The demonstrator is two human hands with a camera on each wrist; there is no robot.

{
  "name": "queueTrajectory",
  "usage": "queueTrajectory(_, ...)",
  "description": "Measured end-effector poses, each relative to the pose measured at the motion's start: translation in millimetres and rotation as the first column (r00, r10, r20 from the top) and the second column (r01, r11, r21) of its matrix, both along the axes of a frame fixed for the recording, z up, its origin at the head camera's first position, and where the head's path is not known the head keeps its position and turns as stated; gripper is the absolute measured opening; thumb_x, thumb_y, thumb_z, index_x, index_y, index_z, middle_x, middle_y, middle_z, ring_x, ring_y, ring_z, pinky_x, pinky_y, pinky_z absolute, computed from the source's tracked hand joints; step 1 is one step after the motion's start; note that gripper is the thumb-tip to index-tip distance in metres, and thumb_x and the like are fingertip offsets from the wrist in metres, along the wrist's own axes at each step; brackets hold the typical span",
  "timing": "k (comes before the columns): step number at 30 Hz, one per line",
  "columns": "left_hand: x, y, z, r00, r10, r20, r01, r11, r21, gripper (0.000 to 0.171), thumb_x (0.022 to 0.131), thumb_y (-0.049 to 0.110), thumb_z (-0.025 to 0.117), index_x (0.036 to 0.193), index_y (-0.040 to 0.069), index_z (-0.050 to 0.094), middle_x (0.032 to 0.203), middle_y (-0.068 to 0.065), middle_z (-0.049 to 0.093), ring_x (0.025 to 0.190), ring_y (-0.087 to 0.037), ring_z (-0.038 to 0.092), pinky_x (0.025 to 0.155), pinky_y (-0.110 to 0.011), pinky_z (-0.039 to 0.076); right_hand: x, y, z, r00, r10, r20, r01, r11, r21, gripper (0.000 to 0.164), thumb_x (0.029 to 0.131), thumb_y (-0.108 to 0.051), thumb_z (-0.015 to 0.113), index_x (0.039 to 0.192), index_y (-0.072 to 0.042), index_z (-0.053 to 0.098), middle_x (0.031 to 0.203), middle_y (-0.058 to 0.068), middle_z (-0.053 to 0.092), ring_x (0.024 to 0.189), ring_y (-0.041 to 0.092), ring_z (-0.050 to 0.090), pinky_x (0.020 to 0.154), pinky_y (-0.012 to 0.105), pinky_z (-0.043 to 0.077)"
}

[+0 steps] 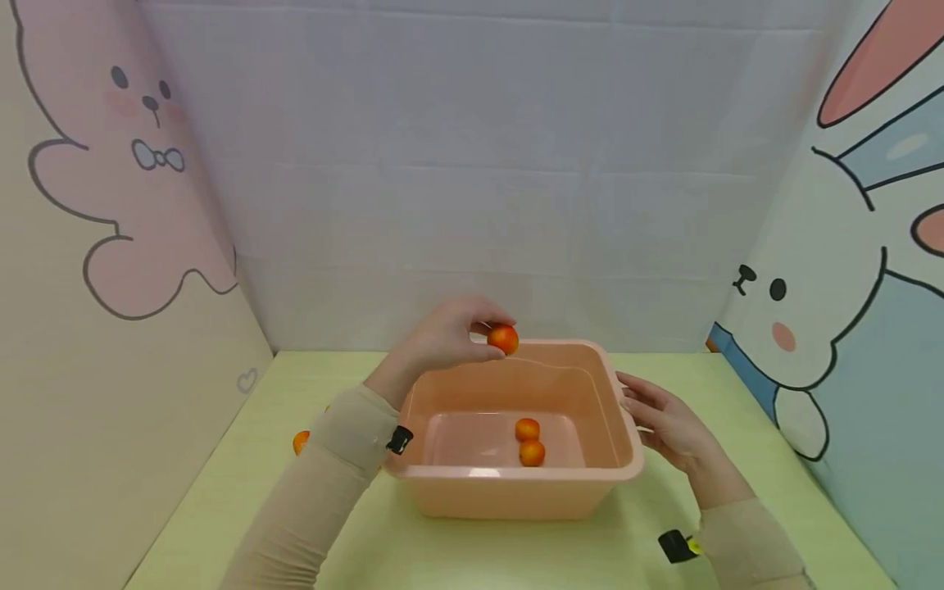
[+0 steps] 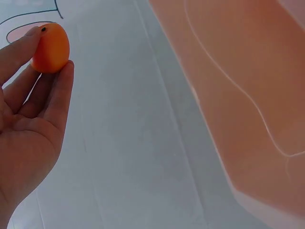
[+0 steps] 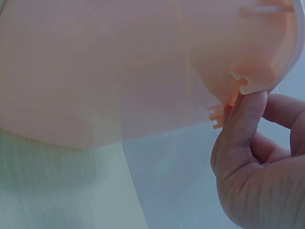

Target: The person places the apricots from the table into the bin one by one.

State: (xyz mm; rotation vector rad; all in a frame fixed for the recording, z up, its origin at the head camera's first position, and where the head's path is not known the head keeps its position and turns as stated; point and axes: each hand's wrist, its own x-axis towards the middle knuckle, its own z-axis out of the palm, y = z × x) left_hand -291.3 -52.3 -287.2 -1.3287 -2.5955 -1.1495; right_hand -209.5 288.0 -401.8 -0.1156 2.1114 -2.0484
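My left hand (image 1: 453, 332) is raised over the back left of a peach plastic basin (image 1: 516, 473). It pinches a small, egg-shaped orange-red fruit (image 1: 503, 339) between thumb and fingertips; a dark dot marks the end of this fruit (image 2: 52, 47) in the left wrist view. Two similar fruits (image 1: 527, 429) lie touching each other on the basin floor. At the basin's right side, my right hand (image 1: 674, 426) holds the rim with bent fingers. The right wrist view shows its fingers (image 3: 245, 117) against the underside of the rim, beside small notched tabs.
Another orange fruit (image 1: 301, 442) lies on the pale green table (image 1: 472, 553) left of the basin, partly hidden by my left sleeve (image 1: 324, 475). A white wall (image 1: 479, 205) stands behind, with cartoon-printed panels at both sides.
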Motion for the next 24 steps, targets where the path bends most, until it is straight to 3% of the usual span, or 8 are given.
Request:
queueTrajectory(10,-19.0,25,-29.6,0.992,-0.026,0.121,0.031,0.999,-0.042,0.039,0.084,0.004,0.078,0.122,-0.001,0.067,0.116,-0.008,0.067,0.100,-0.019,0.065,0.087,-0.024,0.054,-0.8,-1,1.3,1.000,-0.001,0.009,0.001,1.000,0.018,0.064,0.104,-0.019,0.053,0.156,0.000,0.022,0.119,-0.004,0.060,0.096,0.012,0.065,0.078,0.027,0.058)
queueTrajectory(15,-28.4,39,-42.3,0.987,-0.043,0.153,0.060,0.992,-0.108,0.039,0.084,0.006,0.079,0.121,-0.003,0.068,0.113,-0.008,0.068,0.098,-0.019,0.065,0.086,-0.021,0.053,-1.6,-3,3.3,1.000,-0.002,0.018,0.002,1.000,0.026,0.065,0.103,-0.021,0.055,0.156,-0.002,0.022,0.123,-0.002,0.059,0.097,0.012,0.064,0.080,0.029,0.057)
queueTrajectory(24,-25.3,70,-70.5,0.953,-0.076,0.293,0.114,0.987,-0.114,0.036,0.085,0.007,0.079,0.118,0.000,0.069,0.103,-0.003,0.069,0.092,-0.013,0.065,0.084,-0.020,0.053,-1.9,0,1.5,0.999,-0.026,0.039,0.025,0.999,0.025,0.066,0.103,-0.023,0.056,0.157,-0.005,0.023,0.124,-0.001,0.057,0.099,0.013,0.064,0.081,0.029,0.057)
